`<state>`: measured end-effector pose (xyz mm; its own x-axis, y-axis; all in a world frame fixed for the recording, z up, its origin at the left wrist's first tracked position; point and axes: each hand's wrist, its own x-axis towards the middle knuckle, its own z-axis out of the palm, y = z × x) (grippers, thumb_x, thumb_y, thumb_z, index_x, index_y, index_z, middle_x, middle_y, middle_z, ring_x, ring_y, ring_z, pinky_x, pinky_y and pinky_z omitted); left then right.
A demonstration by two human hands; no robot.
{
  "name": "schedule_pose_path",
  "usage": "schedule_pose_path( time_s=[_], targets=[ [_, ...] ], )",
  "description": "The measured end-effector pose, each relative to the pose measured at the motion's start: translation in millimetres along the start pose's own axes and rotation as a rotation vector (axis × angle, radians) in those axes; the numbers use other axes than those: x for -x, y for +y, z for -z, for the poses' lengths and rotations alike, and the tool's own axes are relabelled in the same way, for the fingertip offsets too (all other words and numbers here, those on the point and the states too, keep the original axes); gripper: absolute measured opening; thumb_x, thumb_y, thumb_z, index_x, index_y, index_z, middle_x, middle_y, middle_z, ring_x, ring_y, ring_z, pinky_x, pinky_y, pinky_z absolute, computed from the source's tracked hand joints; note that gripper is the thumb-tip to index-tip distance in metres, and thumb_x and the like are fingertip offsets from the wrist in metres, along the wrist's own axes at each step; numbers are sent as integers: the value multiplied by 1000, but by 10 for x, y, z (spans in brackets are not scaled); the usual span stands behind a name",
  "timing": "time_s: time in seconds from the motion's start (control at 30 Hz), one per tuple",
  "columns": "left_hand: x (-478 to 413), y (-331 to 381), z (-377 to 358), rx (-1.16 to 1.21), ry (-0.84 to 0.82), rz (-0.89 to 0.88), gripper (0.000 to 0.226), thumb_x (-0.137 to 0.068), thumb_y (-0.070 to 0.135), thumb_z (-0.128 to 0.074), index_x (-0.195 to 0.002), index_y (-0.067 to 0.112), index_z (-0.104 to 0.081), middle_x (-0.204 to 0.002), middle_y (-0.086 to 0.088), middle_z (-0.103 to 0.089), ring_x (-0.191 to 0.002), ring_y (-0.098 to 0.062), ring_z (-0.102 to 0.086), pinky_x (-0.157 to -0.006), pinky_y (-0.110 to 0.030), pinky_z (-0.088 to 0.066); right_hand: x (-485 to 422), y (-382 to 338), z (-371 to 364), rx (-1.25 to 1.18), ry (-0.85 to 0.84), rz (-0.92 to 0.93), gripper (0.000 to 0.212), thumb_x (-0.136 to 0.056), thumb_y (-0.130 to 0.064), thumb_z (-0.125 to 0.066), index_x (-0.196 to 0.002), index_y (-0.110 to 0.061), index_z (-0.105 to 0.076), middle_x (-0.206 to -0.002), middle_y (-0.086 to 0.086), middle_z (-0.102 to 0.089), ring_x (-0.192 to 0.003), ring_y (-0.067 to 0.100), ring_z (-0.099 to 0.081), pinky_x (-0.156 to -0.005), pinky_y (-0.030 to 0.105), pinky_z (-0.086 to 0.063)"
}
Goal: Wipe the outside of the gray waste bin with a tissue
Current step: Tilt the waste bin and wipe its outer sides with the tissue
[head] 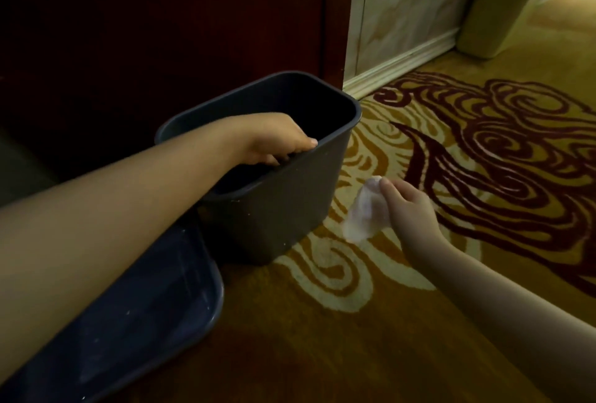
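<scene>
The gray waste bin (290,202) stands on the patterned carpet, tilted a little toward me, its open top showing a dark inside. My left hand (274,141) grips its near rim, thumb outside and fingers hooked inside. A crumpled white tissue (366,212) hangs from my right hand (409,209), which pinches it at the top. The tissue is just right of the bin's side wall and apart from it.
A second dark gray bin or lid (154,306) lies at the lower left under my left forearm. Dark wooden furniture (161,31) rises behind the bin. A pale green bin (503,5) stands by the wall and skirting board at the upper right.
</scene>
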<state>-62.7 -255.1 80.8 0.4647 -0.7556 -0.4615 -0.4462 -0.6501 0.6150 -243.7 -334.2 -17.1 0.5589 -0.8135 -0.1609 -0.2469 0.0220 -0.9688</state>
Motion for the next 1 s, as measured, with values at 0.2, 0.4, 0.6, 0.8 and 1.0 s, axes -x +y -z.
schedule_pose_path(
  time_s=[0.2,0.4,0.6,0.8,1.0],
  targets=[
    [-172,49,-162,-327,100,-99,23,-95,20,-45,-105,6,-59,-85,-4,-59,-77,-15,-57,-64,-25,-44,-6,-17,-207,-59,-15,-3,27,-99,-22,-33,-109,-26,-58,-93,-7,-61,-84,9,-62,-69,27,-52],
    [-152,46,-73,-409,256,-119,25,-96,18,-43,-107,3,-60,-78,-3,-54,-72,-17,-53,-60,-26,-38,-39,-88,-282,24,12,243,34,-97,-18,-41,-127,-27,-53,-104,-7,-65,-82,5,-64,-63,18,-49],
    [-20,176,163,-246,262,-138,28,-96,18,-44,-110,5,-65,-110,-12,-66,-100,-23,-62,-92,-38,-47,-211,-409,-533,160,173,541,35,-89,-18,-56,-124,-20,-52,-101,-10,-58,-85,-3,-58,-68,13,-49],
    [52,214,165,-8,217,-185,27,-95,12,-45,-103,0,-68,-105,-20,-69,-100,-30,-64,-96,-47,-48,-415,-564,-676,457,350,702,45,-82,-29,-64,-122,-14,-48,-124,8,-45,-111,19,-40,-92,30,-37],
    [-19,160,157,373,148,-178,28,-97,6,-38,-110,-10,-58,-90,-18,-64,-81,-25,-62,-72,-27,-54,-489,-542,-717,457,185,735,52,-96,-27,-44,-141,-6,-30,-152,13,-23,-141,23,-15,-115,33,-11]
  ],
)
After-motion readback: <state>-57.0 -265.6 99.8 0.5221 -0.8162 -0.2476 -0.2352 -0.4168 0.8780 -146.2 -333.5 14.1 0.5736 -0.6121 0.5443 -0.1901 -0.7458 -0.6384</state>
